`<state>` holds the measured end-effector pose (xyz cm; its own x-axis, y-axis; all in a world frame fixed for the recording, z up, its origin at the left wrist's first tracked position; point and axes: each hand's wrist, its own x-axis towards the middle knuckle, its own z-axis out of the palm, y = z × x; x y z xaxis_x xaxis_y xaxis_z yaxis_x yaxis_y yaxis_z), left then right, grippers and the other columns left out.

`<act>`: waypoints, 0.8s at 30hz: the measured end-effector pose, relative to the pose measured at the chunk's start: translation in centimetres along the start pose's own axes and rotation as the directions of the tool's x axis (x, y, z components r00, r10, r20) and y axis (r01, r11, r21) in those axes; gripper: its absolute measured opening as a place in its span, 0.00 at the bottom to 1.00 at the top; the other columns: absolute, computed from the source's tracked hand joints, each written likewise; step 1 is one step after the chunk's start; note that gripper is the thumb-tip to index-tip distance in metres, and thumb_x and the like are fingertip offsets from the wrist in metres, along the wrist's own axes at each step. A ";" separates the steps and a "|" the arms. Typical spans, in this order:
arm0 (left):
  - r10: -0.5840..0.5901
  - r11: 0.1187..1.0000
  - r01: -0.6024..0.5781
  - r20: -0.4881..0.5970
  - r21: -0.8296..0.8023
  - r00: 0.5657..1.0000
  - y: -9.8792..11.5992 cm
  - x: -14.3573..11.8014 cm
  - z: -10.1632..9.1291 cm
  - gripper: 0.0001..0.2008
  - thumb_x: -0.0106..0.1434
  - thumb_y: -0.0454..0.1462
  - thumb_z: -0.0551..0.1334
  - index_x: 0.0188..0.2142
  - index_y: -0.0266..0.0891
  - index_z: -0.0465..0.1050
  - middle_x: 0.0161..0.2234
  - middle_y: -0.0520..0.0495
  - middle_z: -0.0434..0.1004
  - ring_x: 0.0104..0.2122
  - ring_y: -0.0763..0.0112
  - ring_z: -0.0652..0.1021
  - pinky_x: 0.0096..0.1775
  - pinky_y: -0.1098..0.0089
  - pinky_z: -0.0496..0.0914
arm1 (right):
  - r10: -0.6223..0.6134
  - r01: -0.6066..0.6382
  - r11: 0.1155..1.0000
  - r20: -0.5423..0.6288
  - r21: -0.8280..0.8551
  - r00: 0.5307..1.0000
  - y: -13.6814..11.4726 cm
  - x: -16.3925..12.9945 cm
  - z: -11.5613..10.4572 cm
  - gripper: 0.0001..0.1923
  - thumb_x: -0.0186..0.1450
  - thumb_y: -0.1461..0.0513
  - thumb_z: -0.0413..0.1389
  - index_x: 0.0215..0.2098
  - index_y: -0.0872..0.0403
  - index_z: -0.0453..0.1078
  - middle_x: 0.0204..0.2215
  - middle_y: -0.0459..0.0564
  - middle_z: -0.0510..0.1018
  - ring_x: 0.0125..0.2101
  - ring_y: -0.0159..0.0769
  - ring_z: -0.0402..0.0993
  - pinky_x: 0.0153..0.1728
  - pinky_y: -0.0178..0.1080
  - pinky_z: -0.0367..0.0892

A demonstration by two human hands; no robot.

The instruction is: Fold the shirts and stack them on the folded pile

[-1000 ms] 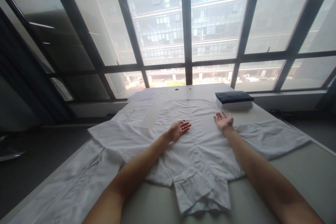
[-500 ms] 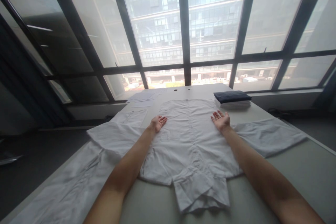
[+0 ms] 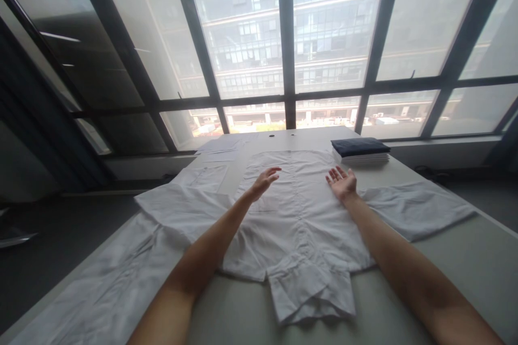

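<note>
A white shirt [image 3: 299, 215] lies spread on the table, its collar end toward me and a row of buttons or a placket down the middle. One sleeve [image 3: 416, 210] stretches out to the right. My left hand [image 3: 265, 180] hovers over the shirt's left half, fingers extended, nothing in it. My right hand [image 3: 342, 183] is palm up at the shirt's right side, fingers spread and holding nothing. Whether its back touches the cloth I cannot tell.
More white cloth [image 3: 109, 275] lies along the table's left side. A dark folded garment [image 3: 359, 146] tops a white folded stack [image 3: 364, 160] at the back right. Flat white sheets [image 3: 218, 148] lie at the back left. Windows [image 3: 246, 27] rise behind the table [image 3: 457, 280].
My left hand has moved right and slightly up, turning from palm up to more sideways over the shirt. My right hand has stayed nearly where it was.
</note>
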<state>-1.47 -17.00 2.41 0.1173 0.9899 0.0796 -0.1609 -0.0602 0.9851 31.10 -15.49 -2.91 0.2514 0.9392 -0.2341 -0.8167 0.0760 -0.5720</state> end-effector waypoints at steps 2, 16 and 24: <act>-0.058 0.996 0.072 0.209 -0.060 0.976 -0.5 -0.7 0.8 0.14 0.60 0.26 0.68 0.45 0.38 0.79 0.54 0.39 0.78 0.59 0.57 0.74 0.61 0.64 0.65 | 0.001 -0.001 1.000 0.001 0.003 1.000 0.0 0.0 0.0 0.23 0.73 0.47 0.38 0.42 0.46 0.72 0.47 0.50 0.76 0.48 0.36 0.74 0.52 0.47 0.71; -0.250 0.967 0.209 -0.372 -0.146 0.894 -1.0 2.6 -6.0 0.16 0.72 0.37 0.56 0.58 0.41 0.64 0.58 0.32 0.70 0.48 0.61 0.81 0.48 0.63 0.77 | -0.033 0.033 0.998 -0.003 -0.054 0.999 0.1 0.4 -0.1 0.24 0.73 0.47 0.36 0.41 0.48 0.71 0.45 0.51 0.77 0.46 0.37 0.76 0.49 0.47 0.74; 0.017 0.916 0.010 -0.064 0.401 0.998 -0.6 2.1 -4.6 0.11 0.58 0.36 0.69 0.42 0.41 0.80 0.57 0.41 0.77 0.65 0.51 0.67 0.67 0.60 0.56 | -0.261 0.365 0.566 0.259 -0.739 0.930 1.9 0.0 0.7 0.24 0.71 0.53 0.36 0.51 0.51 0.70 0.55 0.56 0.76 0.54 0.41 0.75 0.51 0.48 0.73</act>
<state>-5.60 -14.27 1.31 0.0513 0.9949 0.0864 0.2471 -0.0965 0.9642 29.20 -15.11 -3.48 0.3120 0.9404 0.1350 0.0131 0.1378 -0.9904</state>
